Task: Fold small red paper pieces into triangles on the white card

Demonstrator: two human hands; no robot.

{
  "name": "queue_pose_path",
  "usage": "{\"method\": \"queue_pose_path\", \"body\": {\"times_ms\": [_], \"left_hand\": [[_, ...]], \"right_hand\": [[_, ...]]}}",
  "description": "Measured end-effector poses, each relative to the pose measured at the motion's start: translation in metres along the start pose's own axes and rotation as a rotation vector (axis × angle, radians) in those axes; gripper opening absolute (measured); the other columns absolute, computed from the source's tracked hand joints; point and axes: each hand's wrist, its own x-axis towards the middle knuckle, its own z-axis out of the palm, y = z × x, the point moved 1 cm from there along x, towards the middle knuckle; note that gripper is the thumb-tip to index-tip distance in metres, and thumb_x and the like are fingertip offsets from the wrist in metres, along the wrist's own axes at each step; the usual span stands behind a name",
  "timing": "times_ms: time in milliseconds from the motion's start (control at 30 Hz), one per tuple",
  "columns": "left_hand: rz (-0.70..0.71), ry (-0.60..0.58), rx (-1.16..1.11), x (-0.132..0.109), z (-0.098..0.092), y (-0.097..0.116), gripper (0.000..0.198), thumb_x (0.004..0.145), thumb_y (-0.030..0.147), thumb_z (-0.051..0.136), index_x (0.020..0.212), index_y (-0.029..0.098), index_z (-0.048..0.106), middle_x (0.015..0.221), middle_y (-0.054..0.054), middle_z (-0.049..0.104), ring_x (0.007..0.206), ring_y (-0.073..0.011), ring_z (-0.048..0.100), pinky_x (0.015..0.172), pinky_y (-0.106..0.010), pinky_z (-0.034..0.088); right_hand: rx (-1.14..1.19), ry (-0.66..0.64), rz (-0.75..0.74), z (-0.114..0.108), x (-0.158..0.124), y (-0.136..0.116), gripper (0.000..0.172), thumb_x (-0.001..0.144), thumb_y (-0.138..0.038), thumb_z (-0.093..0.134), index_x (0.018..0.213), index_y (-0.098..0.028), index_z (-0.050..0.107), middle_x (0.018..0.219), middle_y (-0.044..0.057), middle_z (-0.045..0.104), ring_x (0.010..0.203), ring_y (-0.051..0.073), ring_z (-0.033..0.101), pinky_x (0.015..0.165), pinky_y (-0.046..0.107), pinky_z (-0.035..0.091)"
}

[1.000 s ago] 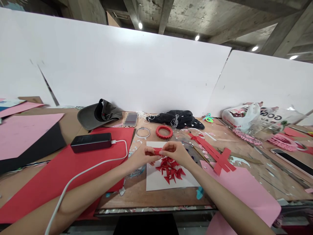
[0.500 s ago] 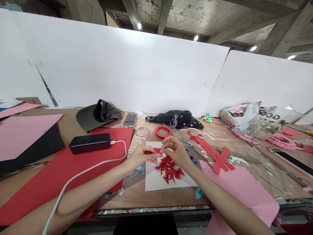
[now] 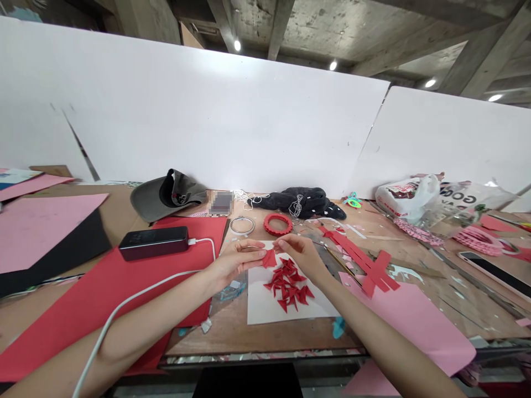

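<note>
Between my two hands is a small folded piece of red paper (image 3: 269, 258). My left hand (image 3: 240, 258) pinches its left side between thumb and fingers. My right hand (image 3: 302, 253) is closed, its fingertips at the paper's upper right corner; whether they grip it is hard to make out. Just below lies a pile of small red folded paper triangles (image 3: 289, 284) on a white sheet (image 3: 259, 309). Behind my hands sit a red ring (image 3: 277, 216) of folded paper and a white ring (image 3: 242, 232).
Red paper strips (image 3: 365, 260) and pink paper (image 3: 427, 326) lie to the right. On the left, a black power bank (image 3: 153, 243) with a white cable rests on red card (image 3: 83, 298). A grey cap (image 3: 168, 196) and black cloth (image 3: 302, 202) are near the white partition (image 3: 232, 116).
The red piece has turned, showing more of its face, and its fold has opened out somewhat. My right fingertips have shifted to its upper right corner.
</note>
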Motion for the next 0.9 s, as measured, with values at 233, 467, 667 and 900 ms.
{"method": "queue_pose_path", "body": {"times_ms": [233,467,667,900], "left_hand": [[0.026,0.018,0.05,-0.0006,0.0011,-0.0001,0.034,0.056,0.014,0.081,0.086,0.012,0.065,0.082,-0.006,0.071,0.078,-0.0163,0.068,0.078,-0.026,0.054],[0.104,0.019,0.139,-0.0017,0.0018,0.0012,0.035,0.055,0.021,0.082,0.085,0.012,0.066,0.081,-0.007,0.071,0.079,-0.0187,0.067,0.077,-0.03,0.053],[0.14,0.056,0.182,-0.002,0.002,0.0023,0.036,0.054,0.024,0.083,0.084,0.013,0.066,0.077,-0.005,0.07,0.074,-0.0167,0.066,0.073,-0.028,0.052],[0.173,0.037,0.22,0.0007,-0.002,-0.0018,0.034,0.057,0.027,0.081,0.085,0.014,0.066,0.078,-0.004,0.07,0.075,-0.0159,0.065,0.07,-0.026,0.05]], "right_hand": [[0.182,-0.099,0.181,-0.001,0.0011,0.005,0.025,0.071,-0.04,0.068,0.077,-0.016,0.068,0.072,0.002,0.067,0.066,0.013,0.06,0.066,0.027,0.047],[0.166,-0.127,0.209,-0.0001,0.0003,0.0031,0.025,0.069,-0.04,0.07,0.077,-0.016,0.07,0.07,0.003,0.068,0.065,0.014,0.061,0.066,0.027,0.047],[0.122,-0.133,0.19,-0.0007,0.0007,0.0004,0.026,0.067,-0.04,0.071,0.077,-0.016,0.07,0.073,0.004,0.069,0.065,0.015,0.061,0.064,0.028,0.048],[0.111,-0.138,0.149,-0.0026,0.001,-0.0011,0.025,0.072,-0.04,0.067,0.079,-0.016,0.07,0.074,0.004,0.069,0.067,0.015,0.062,0.067,0.028,0.047]]}}
